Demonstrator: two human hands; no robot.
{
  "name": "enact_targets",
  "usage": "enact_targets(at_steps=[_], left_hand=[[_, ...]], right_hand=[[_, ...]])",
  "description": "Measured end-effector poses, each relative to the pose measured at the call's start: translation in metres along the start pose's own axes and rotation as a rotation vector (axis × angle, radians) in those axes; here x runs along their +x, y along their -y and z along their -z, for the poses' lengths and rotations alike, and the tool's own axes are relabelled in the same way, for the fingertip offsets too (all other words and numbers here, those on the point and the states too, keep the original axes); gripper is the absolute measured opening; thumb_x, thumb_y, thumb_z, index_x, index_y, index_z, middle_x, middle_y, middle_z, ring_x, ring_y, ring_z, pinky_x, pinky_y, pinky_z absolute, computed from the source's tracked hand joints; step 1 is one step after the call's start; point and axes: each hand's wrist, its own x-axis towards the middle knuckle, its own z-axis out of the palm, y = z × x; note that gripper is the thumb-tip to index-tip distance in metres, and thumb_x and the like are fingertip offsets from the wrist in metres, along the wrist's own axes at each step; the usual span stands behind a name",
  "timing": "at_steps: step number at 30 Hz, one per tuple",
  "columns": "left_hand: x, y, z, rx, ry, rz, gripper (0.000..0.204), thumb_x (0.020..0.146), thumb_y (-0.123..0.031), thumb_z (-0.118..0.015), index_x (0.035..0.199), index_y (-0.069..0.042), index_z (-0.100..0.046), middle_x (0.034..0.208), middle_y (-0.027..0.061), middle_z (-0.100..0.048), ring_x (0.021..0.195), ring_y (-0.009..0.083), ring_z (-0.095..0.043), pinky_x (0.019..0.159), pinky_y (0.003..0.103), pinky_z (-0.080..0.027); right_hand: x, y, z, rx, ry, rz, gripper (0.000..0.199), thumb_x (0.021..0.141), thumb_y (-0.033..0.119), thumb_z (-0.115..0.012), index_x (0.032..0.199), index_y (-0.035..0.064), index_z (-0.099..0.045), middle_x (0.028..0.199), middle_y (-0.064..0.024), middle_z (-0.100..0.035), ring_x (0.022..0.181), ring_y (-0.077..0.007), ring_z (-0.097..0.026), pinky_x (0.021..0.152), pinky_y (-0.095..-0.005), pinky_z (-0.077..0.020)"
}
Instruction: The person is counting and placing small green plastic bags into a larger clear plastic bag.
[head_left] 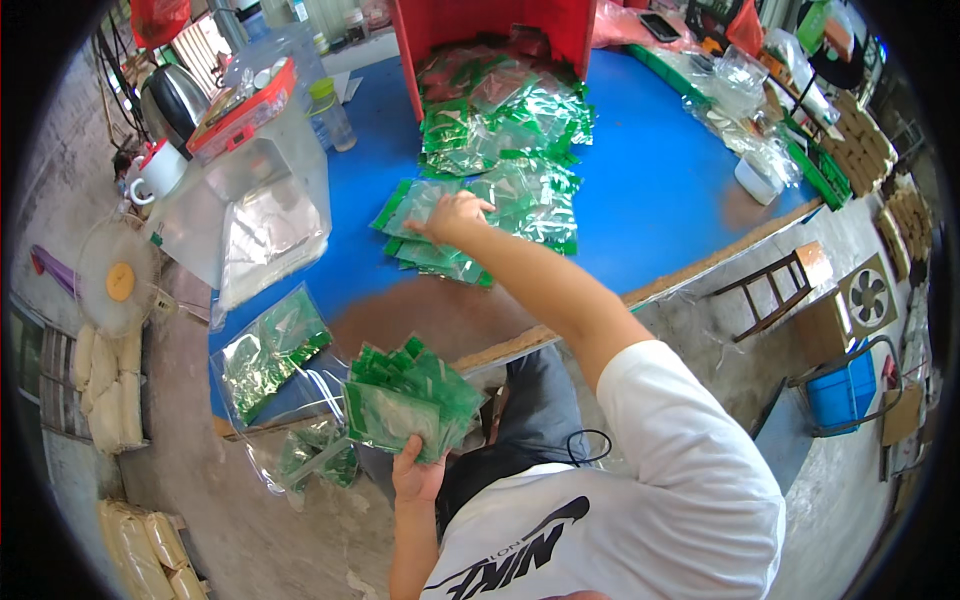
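My left hand (pixel 417 474) grips a fanned stack of small green-and-clear plastic packets (pixel 408 402) in front of my body, below the table's near edge. The thumb lies over the front of the stack. Out over the table, my right hand (pixel 458 216) rests on a spread of the same kind of packets (pixel 530 200), its fingers apart; whether a packet is under the fingertips is hidden. This spread runs back into a heap that spills from a red bin (pixel 408 62) lying with its open side toward me.
A large clear bag (pixel 275 350) of green packets hangs over the table's near left corner. At the left stand a translucent tub (pixel 195 235), a white mug (pixel 160 170) and a kettle (pixel 172 105). Plastic wrappings and a white container (pixel 758 180) lie at the right edge.
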Motion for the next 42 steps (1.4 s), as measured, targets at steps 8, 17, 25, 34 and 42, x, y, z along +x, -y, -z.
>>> enact_targets(at_steps=[8,17,25,34,42], left_hand=[[-0.011,-0.007,0.007,-0.041,0.021,-0.061,0.074,0.085,-0.017,-0.077,0.149,-0.013,-0.041,0.147,0.008,-0.051,0.139,0.0338,-0.045,0.115,0.057,-0.034],[0.005,-0.006,-0.005,0.011,0.03,0.031,0.072,0.082,-0.009,-0.078,0.146,-0.011,-0.043,0.141,0.0072,-0.053,0.134,0.0295,-0.049,0.112,0.05,-0.04],[0.011,-0.009,0.002,-0.012,0.066,-0.03,0.076,0.081,-0.012,-0.078,0.147,-0.009,-0.041,0.143,0.0082,-0.053,0.136,0.03,-0.048,0.117,0.05,-0.035],[0.013,-0.005,-0.011,-0.055,-0.052,-0.022,0.068,0.085,-0.004,-0.071,0.147,-0.008,-0.042,0.142,0.0083,-0.053,0.134,0.0289,-0.049,0.115,0.051,-0.038],[0.006,0.002,0.015,-0.086,0.031,-0.032,0.074,0.079,-0.011,-0.077,0.145,-0.008,-0.044,0.14,0.0107,-0.055,0.132,0.0321,-0.051,0.114,0.051,-0.038]], right_hand=[[0.032,-0.125,0.017,-0.019,-0.411,0.706,0.1,0.079,0.081,-0.057,0.153,0.0153,-0.04,0.155,-0.0233,-0.038,0.145,-0.045,-0.031,0.117,-0.0567,-0.0269],[-0.099,-0.139,-0.06,0.087,-0.441,0.369,0.084,0.091,0.066,-0.057,0.152,0.0102,-0.04,0.153,-0.0306,-0.034,0.141,-0.051,-0.03,0.115,-0.0605,-0.0236],[-0.125,-0.094,-0.071,0.098,-0.532,0.6,0.087,0.092,0.069,-0.051,0.15,0.0047,-0.041,0.156,-0.0256,-0.032,0.148,-0.0496,-0.018,0.115,-0.0697,-0.0141],[-0.167,-0.091,-0.068,0.506,-0.177,1.336,0.037,0.086,0.01,-0.066,0.122,0.0024,-0.064,0.131,-0.0184,-0.061,0.122,-0.0381,-0.058,0.1,-0.0446,-0.0501],[-0.155,-0.1,-0.055,0.048,-0.362,0.907,0.077,0.09,0.061,-0.058,0.138,0.0008,-0.053,0.129,-0.0244,-0.051,0.128,-0.0422,-0.044,0.117,-0.0619,-0.0222]])
